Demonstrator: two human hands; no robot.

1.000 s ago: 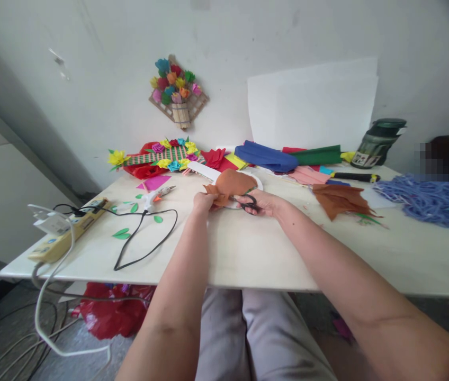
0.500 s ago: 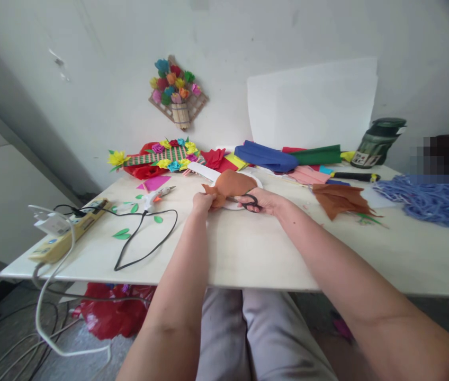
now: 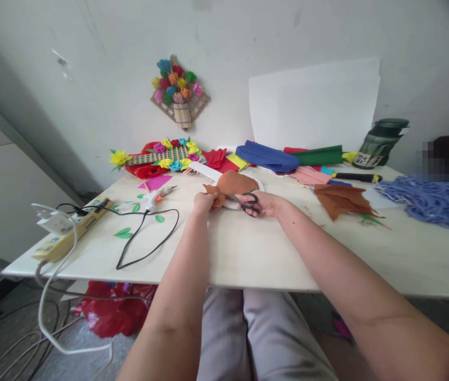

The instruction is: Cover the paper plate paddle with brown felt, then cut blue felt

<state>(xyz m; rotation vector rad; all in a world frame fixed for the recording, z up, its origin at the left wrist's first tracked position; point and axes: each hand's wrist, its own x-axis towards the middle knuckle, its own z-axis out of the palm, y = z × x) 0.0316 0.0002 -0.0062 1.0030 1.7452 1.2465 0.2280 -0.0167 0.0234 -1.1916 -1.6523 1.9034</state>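
Scissors (image 3: 250, 204) | pointing left, long axis crosswise | right grip (image 3: 264, 203): holding them | left grip (image 3: 204, 201): pinching brown material (image 3: 219, 200)

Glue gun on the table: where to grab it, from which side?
Probably the glue gun's white handle, from the near left. It lies with its nozzle pointing to the far right, so that approach avoids the tip. The black cord joins the handle's near end, so grip just above that joint.

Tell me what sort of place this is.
Probably a craft workspace: scissors held at a brown sheet, a glue gun lying on the table, and a flower decoration on the wall.
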